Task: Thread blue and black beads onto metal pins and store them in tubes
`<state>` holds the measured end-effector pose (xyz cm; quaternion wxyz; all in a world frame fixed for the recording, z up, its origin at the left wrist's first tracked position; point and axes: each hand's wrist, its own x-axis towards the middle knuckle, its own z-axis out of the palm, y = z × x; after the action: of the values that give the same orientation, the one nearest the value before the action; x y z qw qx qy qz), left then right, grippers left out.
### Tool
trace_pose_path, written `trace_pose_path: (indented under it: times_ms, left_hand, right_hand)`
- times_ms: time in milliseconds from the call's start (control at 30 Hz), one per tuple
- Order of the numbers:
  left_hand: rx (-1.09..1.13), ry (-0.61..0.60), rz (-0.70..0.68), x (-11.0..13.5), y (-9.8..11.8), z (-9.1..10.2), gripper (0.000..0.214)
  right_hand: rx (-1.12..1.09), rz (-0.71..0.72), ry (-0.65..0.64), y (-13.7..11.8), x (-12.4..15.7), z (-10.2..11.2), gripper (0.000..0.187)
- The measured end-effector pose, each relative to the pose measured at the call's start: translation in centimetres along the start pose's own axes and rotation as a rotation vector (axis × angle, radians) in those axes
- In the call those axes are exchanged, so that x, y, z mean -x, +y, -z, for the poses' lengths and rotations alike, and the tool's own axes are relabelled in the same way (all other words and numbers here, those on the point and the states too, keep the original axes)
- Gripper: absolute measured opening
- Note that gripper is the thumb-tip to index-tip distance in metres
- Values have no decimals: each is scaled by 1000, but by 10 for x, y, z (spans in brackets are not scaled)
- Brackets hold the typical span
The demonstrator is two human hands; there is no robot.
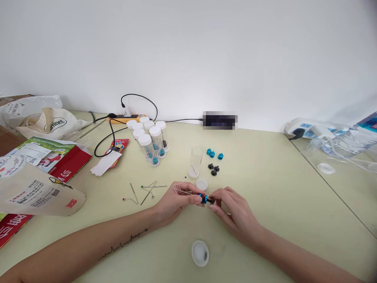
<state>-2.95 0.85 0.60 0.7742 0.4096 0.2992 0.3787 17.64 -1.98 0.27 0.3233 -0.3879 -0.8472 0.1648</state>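
My left hand (181,198) pinches a small blue knob-like part (203,198), with a thin bent metal wire (179,189) sticking out to the left. In my right hand (232,208), closed fingertips grip a black flanged screw-like part (211,200), its stem lined up with the blue part and seemingly in contact. Just beyond lie a white cap (202,184) and an uncapped clear tube (196,159) with a thin piece inside. Loose blue parts (220,156) and black flanged parts (214,173) sit to the right of the tube.
Several white-capped tubes (145,140) stand at the back left. Bent wires (147,192) lie beside my left forearm. A small white dish (200,253) is near the front. A paper cup (44,188) and boxes crowd the left; a power strip (306,127) is at right.
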Motion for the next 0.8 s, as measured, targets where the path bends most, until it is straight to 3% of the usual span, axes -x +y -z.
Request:
trace_pose_path:
  times_ms: [133, 500, 667, 800]
  left_hand:
    - [0, -2, 3, 1, -1, 0, 14]
    - [-6, 21, 5, 0, 0, 1, 14]
    - [-3, 22, 11, 0, 0, 1, 15]
    - [-3, 7, -3, 0, -1, 1, 14]
  right_hand:
    - [-10, 4, -11, 0, 0, 0, 17]
    - [18, -14, -2, -3, -1, 1, 6]
    - [22, 11, 38, 0, -1, 0, 11]
    - [10, 5, -3, 1, 0, 0, 10]
